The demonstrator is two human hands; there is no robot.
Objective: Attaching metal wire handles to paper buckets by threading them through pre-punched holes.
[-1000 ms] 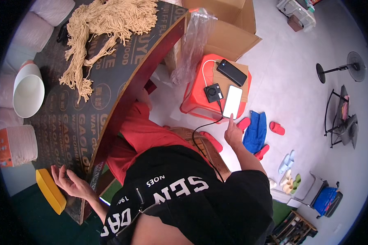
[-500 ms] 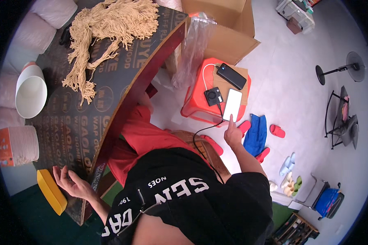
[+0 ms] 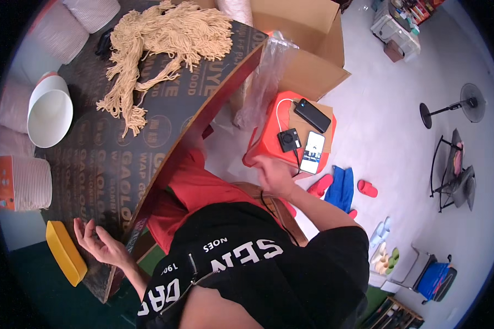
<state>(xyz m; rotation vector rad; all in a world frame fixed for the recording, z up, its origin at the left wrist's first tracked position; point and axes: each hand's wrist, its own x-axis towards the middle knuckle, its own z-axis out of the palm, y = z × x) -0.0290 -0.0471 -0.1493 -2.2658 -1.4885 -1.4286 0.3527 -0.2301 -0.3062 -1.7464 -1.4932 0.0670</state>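
My left hand [image 3: 101,244] rests palm up at the near edge of the dark table [image 3: 101,181], its fingers loosely spread and holding nothing. Beside it lies a yellow boat-shaped tray [image 3: 66,253]. Blurred by motion, my right hand [image 3: 274,175] is at the near edge of a red stool [image 3: 268,147]; how its fingers close cannot be made out. On that stool lie a phone [image 3: 313,152] with a lit screen, a black power bank [image 3: 312,115] and a small black box-shaped device [image 3: 289,140] joined by a white cable.
A bundle of beige yarn strands [image 3: 173,38] covers the table's far part. White paper bowls [image 3: 49,120] and stacked cups [image 3: 24,182] line its left side. Behind the stool stands an open cardboard box [image 3: 307,60]. Red slippers [image 3: 368,188] and blue cloth [image 3: 340,189] lie on the floor.
My right hand has left the phone and moved left to the stool's near edge. The phone's screen has turned from plain white to a picture. My left hand stays nearly still.
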